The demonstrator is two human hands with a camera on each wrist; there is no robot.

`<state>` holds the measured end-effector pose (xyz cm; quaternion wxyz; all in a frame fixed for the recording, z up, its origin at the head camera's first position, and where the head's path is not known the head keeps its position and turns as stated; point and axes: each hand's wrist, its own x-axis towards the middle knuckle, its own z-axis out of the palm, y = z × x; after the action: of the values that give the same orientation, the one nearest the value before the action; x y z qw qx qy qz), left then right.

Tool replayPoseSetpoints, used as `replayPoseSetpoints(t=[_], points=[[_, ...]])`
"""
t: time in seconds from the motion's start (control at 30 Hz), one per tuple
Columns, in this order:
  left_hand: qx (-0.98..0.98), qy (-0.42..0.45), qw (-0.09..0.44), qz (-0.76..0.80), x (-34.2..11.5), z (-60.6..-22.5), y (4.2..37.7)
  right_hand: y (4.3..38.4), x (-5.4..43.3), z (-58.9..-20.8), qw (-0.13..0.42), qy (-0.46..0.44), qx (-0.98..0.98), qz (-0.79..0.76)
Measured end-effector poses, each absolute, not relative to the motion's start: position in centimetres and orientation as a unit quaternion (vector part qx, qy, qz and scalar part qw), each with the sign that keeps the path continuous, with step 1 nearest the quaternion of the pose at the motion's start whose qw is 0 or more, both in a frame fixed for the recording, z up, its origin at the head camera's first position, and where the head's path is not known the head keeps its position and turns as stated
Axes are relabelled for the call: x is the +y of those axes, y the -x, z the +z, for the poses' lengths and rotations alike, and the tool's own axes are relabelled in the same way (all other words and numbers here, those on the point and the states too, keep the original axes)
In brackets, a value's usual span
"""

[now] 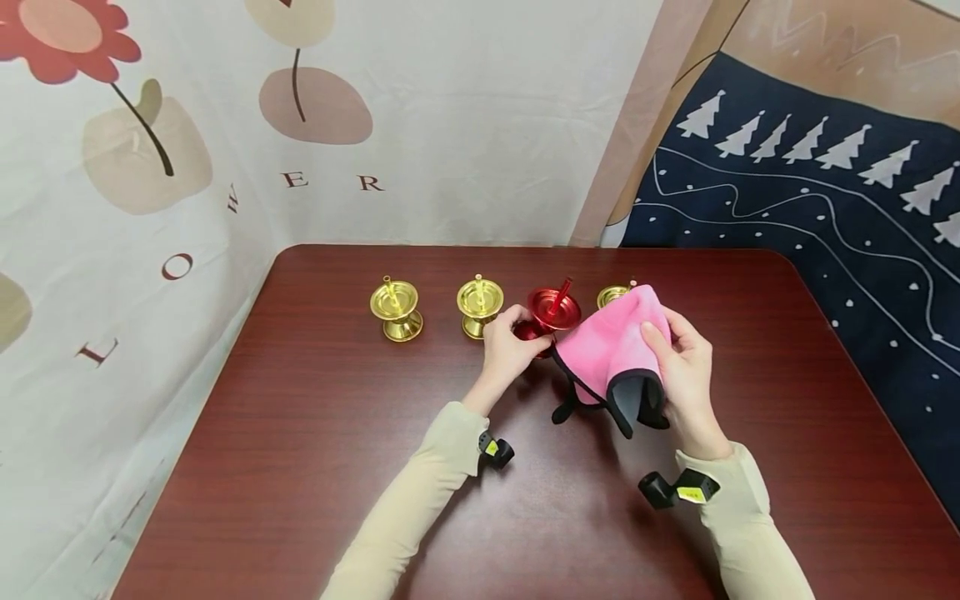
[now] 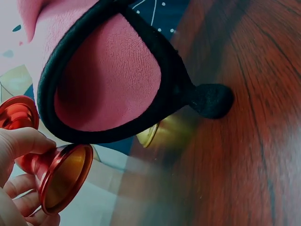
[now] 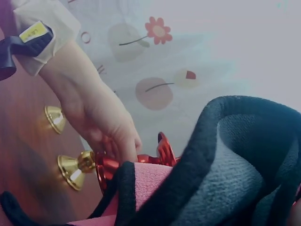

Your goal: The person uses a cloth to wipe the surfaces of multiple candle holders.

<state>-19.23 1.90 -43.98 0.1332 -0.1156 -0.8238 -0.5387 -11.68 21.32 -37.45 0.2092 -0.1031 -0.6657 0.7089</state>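
Observation:
My left hand [image 1: 507,354] grips the narrow stem of a shiny red metal candle holder [image 1: 555,310], which has a shallow dish and a thin post. The hollow underside of its base [image 2: 66,181] faces the left wrist camera, so it is off the table. A pink cloth [image 1: 611,337] with black edging and a grey reverse hangs from my right hand [image 1: 688,371], pinched between thumb and fingers. In the left wrist view, the cloth's black edge [image 2: 89,136] lies right beside the red base; whether they touch, I cannot tell.
Two gold candle holders, one far left [image 1: 396,308] and one nearer [image 1: 480,304], stand upright near the table's back edge. Another gold candle holder [image 1: 612,296] is partly hidden behind the cloth. Printed curtains hang behind the brown table [image 1: 300,467].

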Motion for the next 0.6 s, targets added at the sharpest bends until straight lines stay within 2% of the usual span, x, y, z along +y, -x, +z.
replayPoseSetpoints(t=[0.33, 0.47, 0.6], points=[[-0.823, 0.165, 0.186, -0.511, 1.2, -43.5, 18.9, 13.4, 21.1, -35.8, 0.209, 0.091, -0.685, 0.692], [-0.817, 0.193, 0.225, -0.495, 1.3, -43.2, 18.8, 13.7, 20.7, -35.2, 0.173, 0.078, -0.696, 0.692], [-0.810, 0.209, 0.241, -0.492, 1.5, -42.7, 18.6, 13.6, 20.1, -34.8, 0.119, 0.049, -0.677, 0.725]])
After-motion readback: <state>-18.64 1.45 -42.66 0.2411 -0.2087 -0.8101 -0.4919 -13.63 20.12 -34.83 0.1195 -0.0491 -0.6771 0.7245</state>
